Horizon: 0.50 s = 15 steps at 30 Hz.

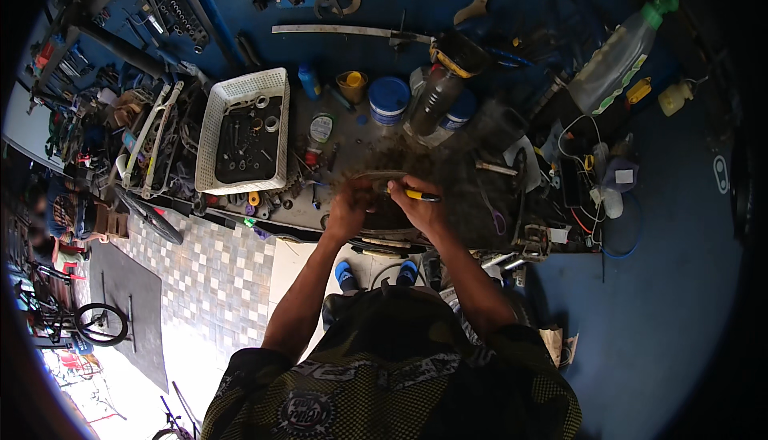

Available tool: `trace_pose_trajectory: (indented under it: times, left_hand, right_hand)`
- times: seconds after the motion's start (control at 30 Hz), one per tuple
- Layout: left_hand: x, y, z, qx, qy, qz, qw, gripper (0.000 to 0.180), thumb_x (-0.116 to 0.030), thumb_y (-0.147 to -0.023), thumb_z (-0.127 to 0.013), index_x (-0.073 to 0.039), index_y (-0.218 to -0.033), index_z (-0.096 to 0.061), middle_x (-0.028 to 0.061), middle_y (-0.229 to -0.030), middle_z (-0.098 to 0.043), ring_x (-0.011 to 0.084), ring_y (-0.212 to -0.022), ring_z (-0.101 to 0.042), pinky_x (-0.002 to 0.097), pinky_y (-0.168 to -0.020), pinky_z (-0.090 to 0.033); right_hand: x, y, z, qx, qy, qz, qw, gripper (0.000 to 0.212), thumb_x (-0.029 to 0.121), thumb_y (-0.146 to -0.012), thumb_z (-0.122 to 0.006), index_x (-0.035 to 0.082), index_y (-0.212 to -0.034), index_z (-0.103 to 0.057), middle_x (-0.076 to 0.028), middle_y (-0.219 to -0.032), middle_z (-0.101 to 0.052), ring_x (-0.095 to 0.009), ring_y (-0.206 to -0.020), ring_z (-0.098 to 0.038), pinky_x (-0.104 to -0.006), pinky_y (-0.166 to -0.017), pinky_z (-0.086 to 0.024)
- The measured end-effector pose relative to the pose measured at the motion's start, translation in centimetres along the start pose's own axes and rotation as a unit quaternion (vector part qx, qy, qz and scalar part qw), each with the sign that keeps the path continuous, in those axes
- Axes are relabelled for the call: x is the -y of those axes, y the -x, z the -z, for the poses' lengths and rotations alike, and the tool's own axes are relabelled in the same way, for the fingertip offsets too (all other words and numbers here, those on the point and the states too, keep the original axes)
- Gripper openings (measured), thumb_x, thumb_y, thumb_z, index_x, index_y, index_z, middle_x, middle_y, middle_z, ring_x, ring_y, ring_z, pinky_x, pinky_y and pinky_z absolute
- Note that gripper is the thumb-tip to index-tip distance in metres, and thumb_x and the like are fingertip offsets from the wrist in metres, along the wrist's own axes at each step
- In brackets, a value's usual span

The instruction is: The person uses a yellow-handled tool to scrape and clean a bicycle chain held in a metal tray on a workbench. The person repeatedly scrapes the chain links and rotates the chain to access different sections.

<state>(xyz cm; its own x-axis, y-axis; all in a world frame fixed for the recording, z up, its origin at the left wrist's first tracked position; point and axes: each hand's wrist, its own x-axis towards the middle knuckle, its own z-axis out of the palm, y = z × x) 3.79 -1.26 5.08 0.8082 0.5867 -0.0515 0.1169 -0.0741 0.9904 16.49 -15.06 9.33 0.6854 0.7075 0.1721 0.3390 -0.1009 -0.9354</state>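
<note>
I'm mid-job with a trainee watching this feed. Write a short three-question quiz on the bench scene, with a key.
1. Multiple choice: which of the person's hands grips the yellow-and-black tool?
A) left
B) right
C) neither

2. True or false: no metal parts lie in the white plastic basket.

3. Fill in the blank: the spray bottle at the upper right has a ____ spray head.

Key:
1. B, the right hand.
2. False: metal parts lie inside the white plastic basket.
3. Green.
</note>
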Motion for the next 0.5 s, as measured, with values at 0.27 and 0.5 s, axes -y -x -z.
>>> trace_pose_trajectory:
  times: [0.27, 0.5]
  left_hand:
    - [0.5, -0.3, 0.1, -0.011, 0.041, 0.059, 0.997, 0.031, -0.007, -0.103, -0.057, 0.008, -0.129, -0.064, 0.0155, -0.108, -0.076, 0.0187, -0.090, -0.074, 0.0322, -0.081, -0.058]
    - [0.4, -0.9, 0.3, -0.001, -0.200, -0.086, 0.976, 0.027, -0.007, -0.100, -0.062, -0.007, -0.125, -0.075, 0.0232, -0.098, -0.077, 0.0199, -0.095, -0.077, 0.0345, -0.076, -0.061]
  right_hand:
    - [-2.5, 0.0, 1.5, -0.024, 0.085, -0.117, 0.989, 0.034, 0.035, -0.099, -0.071, 0.003, -0.088, -0.070, -0.011, -0.069, -0.066, -0.019, -0.061, -0.065, -0.0354, -0.060, -0.050]
    - [-6.0, 2.8, 1.8, 0.032, 0.044, -0.148, 0.987, 0.033, 0.039, -0.100, -0.070, 0.007, -0.105, -0.075, -0.006, -0.071, -0.071, -0.014, -0.064, -0.069, -0.0311, -0.058, -0.051]
